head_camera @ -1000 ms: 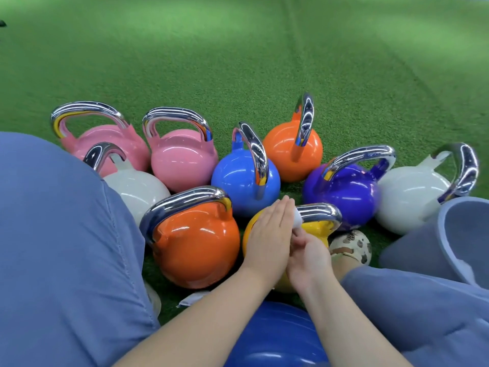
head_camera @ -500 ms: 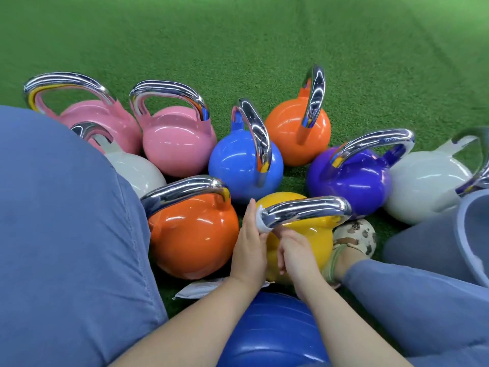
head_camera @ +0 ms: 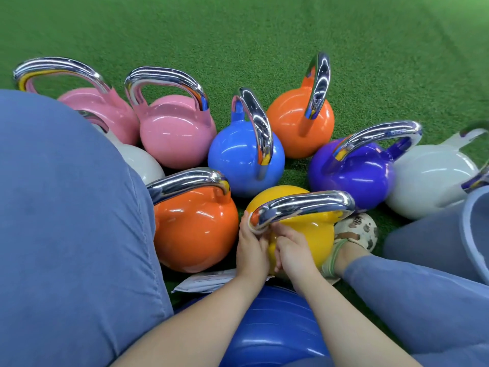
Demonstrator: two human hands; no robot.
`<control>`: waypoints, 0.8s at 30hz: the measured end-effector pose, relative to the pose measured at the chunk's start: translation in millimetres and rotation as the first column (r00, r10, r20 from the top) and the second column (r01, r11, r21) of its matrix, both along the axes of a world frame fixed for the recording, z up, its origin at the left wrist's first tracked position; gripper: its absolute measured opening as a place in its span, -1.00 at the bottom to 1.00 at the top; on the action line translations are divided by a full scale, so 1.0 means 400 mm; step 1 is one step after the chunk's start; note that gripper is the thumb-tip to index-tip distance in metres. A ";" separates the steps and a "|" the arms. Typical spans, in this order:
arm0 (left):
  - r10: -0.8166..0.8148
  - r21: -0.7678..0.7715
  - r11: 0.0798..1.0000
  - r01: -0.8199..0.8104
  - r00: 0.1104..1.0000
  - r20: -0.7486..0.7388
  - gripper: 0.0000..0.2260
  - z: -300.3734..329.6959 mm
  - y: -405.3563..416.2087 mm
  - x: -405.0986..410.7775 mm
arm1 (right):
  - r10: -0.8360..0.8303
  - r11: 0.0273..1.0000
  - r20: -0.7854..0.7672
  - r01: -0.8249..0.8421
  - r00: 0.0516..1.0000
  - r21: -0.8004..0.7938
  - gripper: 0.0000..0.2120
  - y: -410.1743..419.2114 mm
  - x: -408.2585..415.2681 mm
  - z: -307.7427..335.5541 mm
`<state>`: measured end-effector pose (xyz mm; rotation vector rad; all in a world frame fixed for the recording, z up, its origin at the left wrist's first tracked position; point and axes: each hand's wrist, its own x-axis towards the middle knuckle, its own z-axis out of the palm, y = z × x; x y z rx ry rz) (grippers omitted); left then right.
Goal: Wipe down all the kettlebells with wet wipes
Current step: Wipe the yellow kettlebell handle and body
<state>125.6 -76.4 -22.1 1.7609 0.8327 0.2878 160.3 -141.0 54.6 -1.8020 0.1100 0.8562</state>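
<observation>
Fingers (head_camera: 260,241) of the left hand (head_camera: 250,250) curled round the near end of the chrome handle (head_camera: 301,207) of the yellow kettlebell (head_camera: 304,234), pressing a white wet wipe (head_camera: 251,226) against the metal. Right hand (head_camera: 292,251) cupped on the yellow body just beside it, fingers bent against the paint.

Crowded all round: orange kettlebell (head_camera: 195,229) touching on the left, light blue kettlebell (head_camera: 238,160) behind, purple kettlebell (head_camera: 354,173) to the right, a spotted shoe (head_camera: 357,231) wedged under the handle's far end. Farther back two pink kettlebells (head_camera: 174,139), a second orange one (head_camera: 293,128), a white one (head_camera: 428,178) at right and another white one (head_camera: 140,162) half hidden by the left knee (head_camera: 66,207). Flat white packet (head_camera: 206,282) on the green turf (head_camera: 238,35) under the wrists; dark blue ball (head_camera: 272,332) nearest the body.

Compared with half a second ago: left hand lower on the handle's bend, right hand shifted up onto the yellow body, view tipped closer.

Little slack between the bells; open turf only beyond the far row.
</observation>
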 end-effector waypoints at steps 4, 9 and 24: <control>-0.069 0.030 0.997 0.070 0.997 -0.022 -0.54 0.013 0.021 0.002 | -0.029 0.999 0.026 0.028 0.999 0.027 -0.51 0.007 -0.022 -0.002; -0.378 0.137 0.914 0.381 0.924 -0.052 -0.47 0.010 0.100 -0.008 | -0.025 0.997 0.072 0.020 0.997 0.080 -0.43 0.009 -0.059 -0.023; 0.018 -0.172 0.983 -0.071 0.957 -0.291 -0.30 0.032 -0.070 0.028 | 0.204 0.975 0.025 -0.200 0.979 -0.101 -0.64 0.019 0.073 0.024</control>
